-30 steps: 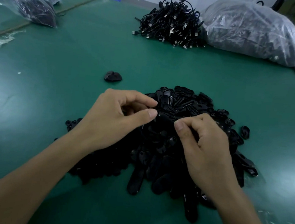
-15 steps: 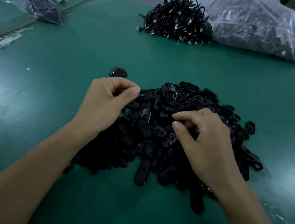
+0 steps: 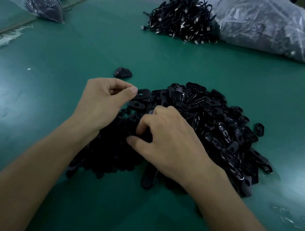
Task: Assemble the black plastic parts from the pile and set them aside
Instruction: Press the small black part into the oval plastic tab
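The left hand [image 3: 103, 100] pinched a black oval piece [image 3: 143, 93] by its left end, thumb and forefinger pressed together on it. The piece poked out to the right, just over the far-left edge of the pile [image 3: 221, 125], with its small hole showing.

The right hand [image 3: 171, 141] was down on the near-left part of that pile, knuckles up and fingers curled in among the parts, thumb stretched out to the left. Whether anything sat in that hand, I could not tell. It lay nearer than the left hand, and the two were close together.

These pieces looked light, stiff and glossy, so likely slick under the fingertips. A pinch across the narrow sides or at one end seemed the safest hold. The heap was loose, and pulling one part out would probably shift its neighbours.

Beyond the left hand, apart from the pile, a small dark cluster [image 3: 123, 72] sat on the green counter [image 3: 70, 56], probably finished work set aside.
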A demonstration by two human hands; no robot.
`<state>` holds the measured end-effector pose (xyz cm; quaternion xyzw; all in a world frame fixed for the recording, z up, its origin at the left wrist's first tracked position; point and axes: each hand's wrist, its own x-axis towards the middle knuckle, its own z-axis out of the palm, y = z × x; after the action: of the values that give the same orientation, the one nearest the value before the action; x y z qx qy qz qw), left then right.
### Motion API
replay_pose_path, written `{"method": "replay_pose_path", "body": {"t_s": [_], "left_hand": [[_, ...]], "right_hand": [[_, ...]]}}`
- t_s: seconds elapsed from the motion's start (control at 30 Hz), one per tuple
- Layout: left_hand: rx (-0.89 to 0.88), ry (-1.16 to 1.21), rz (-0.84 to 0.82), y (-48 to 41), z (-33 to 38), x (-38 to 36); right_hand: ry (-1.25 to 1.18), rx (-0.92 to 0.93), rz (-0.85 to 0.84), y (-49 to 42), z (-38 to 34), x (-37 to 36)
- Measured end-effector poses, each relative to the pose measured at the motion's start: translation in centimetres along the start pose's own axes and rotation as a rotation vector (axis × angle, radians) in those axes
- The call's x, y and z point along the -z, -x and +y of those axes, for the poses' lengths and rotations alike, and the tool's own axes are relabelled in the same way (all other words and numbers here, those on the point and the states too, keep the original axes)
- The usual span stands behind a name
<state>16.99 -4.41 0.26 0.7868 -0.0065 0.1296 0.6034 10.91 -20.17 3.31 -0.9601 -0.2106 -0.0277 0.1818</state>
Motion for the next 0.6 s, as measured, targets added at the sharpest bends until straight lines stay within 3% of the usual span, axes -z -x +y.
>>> {"method": "replay_pose_path", "body": {"t_s": [0.27, 0.6], "left_hand": [[-0.01, 0.015, -0.008, 0.1, 0.0, 0.0], [-0.036, 0.014, -0.006, 0.2, 0.0, -0.1]], "right_hand": [[-0.072, -0.036, -0.037, 0.4, -0.2, -0.8], [-0.285, -0.04, 0.059, 0.6, 1.0, -0.7]]}}
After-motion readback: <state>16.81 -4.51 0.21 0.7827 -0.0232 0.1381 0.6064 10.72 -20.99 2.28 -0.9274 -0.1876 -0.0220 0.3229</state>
